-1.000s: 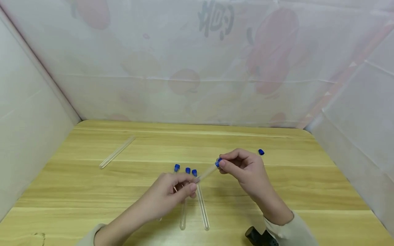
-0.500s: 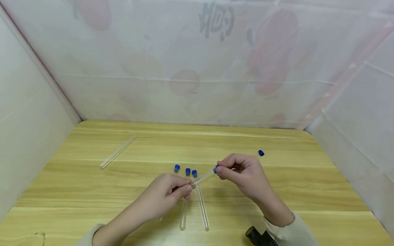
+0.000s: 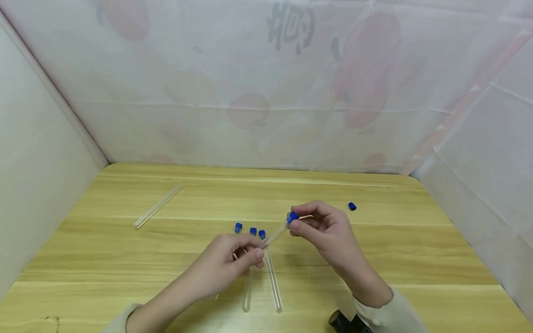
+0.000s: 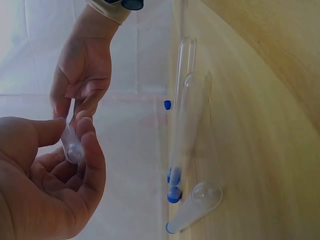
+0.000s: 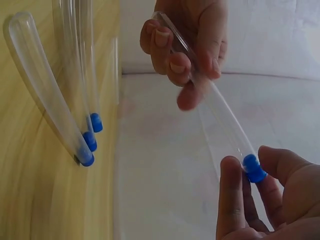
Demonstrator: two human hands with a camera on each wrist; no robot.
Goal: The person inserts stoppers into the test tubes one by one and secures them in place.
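Note:
Above the wooden table (image 3: 374,249) my two hands hold one clear test tube (image 3: 275,235) between them. My left hand (image 3: 233,263) pinches the tube's closed end (image 4: 74,149). My right hand (image 3: 320,226) pinches the blue cap (image 3: 292,216) on its mouth; in the right wrist view that cap (image 5: 254,169) sits between thumb and finger. Three capped tubes (image 3: 270,273) lie side by side on the table under my hands, blue caps pointing away.
An uncapped clear tube (image 3: 157,206) lies at the far left of the table. A loose blue cap (image 3: 352,206) sits to the right of my right hand. A black object (image 3: 343,321) shows by my right sleeve. White sheeted walls (image 3: 266,92) close in three sides.
My right hand has risen slightly with the capped end, so the held tube now tilts up a little more. My left hand has stayed in place.

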